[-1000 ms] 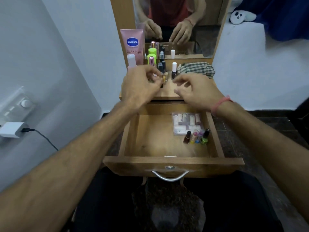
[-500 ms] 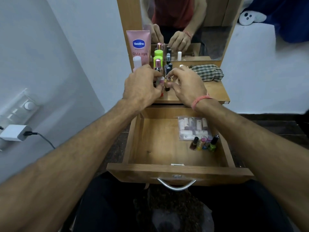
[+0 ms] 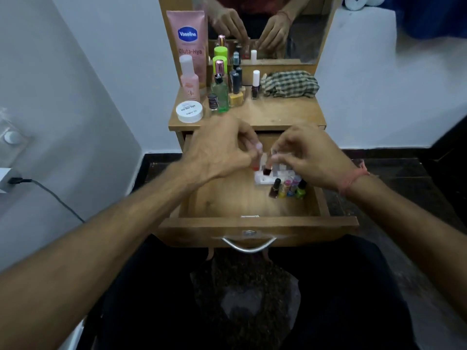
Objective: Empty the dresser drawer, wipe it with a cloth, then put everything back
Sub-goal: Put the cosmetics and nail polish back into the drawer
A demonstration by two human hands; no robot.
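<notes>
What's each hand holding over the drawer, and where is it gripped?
Left hand pinches a red bottle near its top; right hand pinches a dark bottle by its cap.

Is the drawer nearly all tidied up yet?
About halfway through putting things back. Done: the checked cloth lies aside on the dresser top, and a clear packet and four nail polish bottles sit in the drawer. In hand: the left hand and right hand each carry small bottles over it. Left: the Vaseline tube, round tub and other bottles.
</notes>
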